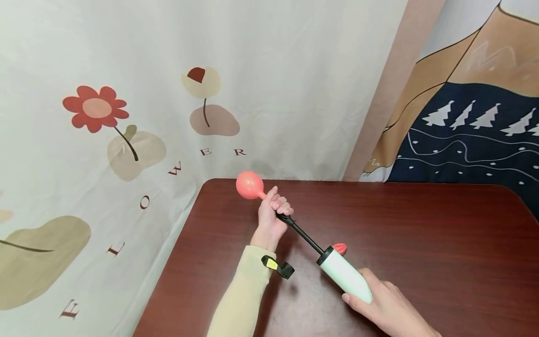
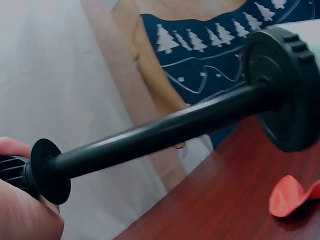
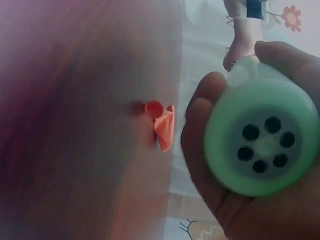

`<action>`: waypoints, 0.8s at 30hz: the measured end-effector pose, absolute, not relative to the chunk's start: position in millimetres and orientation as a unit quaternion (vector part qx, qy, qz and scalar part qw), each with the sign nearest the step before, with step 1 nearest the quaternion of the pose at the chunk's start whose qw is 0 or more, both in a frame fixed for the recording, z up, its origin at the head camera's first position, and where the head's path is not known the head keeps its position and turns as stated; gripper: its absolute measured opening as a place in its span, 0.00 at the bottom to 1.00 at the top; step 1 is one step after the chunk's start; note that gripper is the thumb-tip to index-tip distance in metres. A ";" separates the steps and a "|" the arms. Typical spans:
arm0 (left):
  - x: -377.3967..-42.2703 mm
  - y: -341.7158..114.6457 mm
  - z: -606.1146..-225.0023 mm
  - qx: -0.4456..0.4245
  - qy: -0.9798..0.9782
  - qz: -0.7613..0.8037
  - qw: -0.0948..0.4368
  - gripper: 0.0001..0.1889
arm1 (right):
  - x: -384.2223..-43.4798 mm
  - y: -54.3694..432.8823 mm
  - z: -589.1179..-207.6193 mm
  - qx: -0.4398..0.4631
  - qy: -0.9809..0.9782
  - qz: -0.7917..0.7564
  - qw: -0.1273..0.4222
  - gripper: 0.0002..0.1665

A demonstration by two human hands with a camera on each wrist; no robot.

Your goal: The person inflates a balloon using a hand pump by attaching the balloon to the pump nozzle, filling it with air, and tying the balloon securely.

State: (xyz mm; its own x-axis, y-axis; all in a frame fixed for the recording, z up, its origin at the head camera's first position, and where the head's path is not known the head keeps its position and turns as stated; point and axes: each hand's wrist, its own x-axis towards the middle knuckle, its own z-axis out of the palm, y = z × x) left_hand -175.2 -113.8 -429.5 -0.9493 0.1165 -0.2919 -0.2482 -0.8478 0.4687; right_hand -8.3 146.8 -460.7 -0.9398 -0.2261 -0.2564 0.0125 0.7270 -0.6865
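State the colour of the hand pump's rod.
Black. The rod shows best in the left wrist view.

A dark reddish-brown, wood-grained counter (image 1: 421, 224) with rounded far corners is seen, its glossy surface lightened by a pale sheen near the front. On it a limp red balloon (image 1: 340, 248) is laid, partly hidden in the head view.

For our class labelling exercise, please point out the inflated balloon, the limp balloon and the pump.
Inflated balloon (image 1: 250, 185): head view, middle of its round body.
Limp balloon (image 3: 165, 131): right wrist view, its flattened body.
Pump (image 1: 346, 276): head view, its pale green casing.
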 end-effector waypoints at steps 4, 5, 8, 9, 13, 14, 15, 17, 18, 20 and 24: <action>-168.6 -98.6 -429.7 -0.118 0.276 0.950 0.084 0.30 | -14.1 137.4 -458.5 -0.054 0.917 -0.364 0.155 0.34; -166.0 -93.7 -430.1 -0.116 0.280 0.949 0.084 0.30 | -15.6 134.4 -457.6 -0.054 0.917 -0.367 0.148 0.33; -157.2 -79.7 -432.7 -0.115 0.294 0.944 0.096 0.30 | -20.7 125.2 -455.8 -0.059 0.916 -0.379 0.117 0.31; -154.5 -75.8 -434.0 -0.116 0.300 0.942 0.099 0.30 | -22.6 122.5 -455.3 -0.061 0.916 -0.381 0.106 0.30; -150.9 -67.3 -439.3 -0.126 0.308 0.938 0.101 0.30 | -28.1 116.5 -455.0 -0.060 0.916 -0.386 0.088 0.29; -151.9 -67.7 -439.8 -0.129 0.308 0.937 0.099 0.30 | -28.8 115.7 -455.1 -0.058 0.916 -0.386 0.087 0.29; -153.3 -68.8 -439.7 -0.131 0.307 0.938 0.097 0.29 | -29.5 115.3 -454.9 -0.055 0.915 -0.389 0.092 0.30; -156.7 -72.6 -438.1 -0.134 0.301 0.939 0.099 0.30 | -29.9 115.4 -454.3 -0.050 0.912 -0.394 0.100 0.31; -158.7 -75.1 -436.8 -0.133 0.297 0.940 0.102 0.30 | -29.7 116.2 -454.1 -0.050 0.911 -0.397 0.103 0.32; -162.5 -81.5 -433.5 -0.129 0.290 0.943 0.103 0.30 | -28.1 120.0 -453.7 -0.052 0.908 -0.402 0.109 0.32; -171.2 -96.6 -428.2 -0.124 0.272 0.950 0.093 0.30 | -21.9 134.1 -456.9 -0.064 0.908 -0.395 0.120 0.31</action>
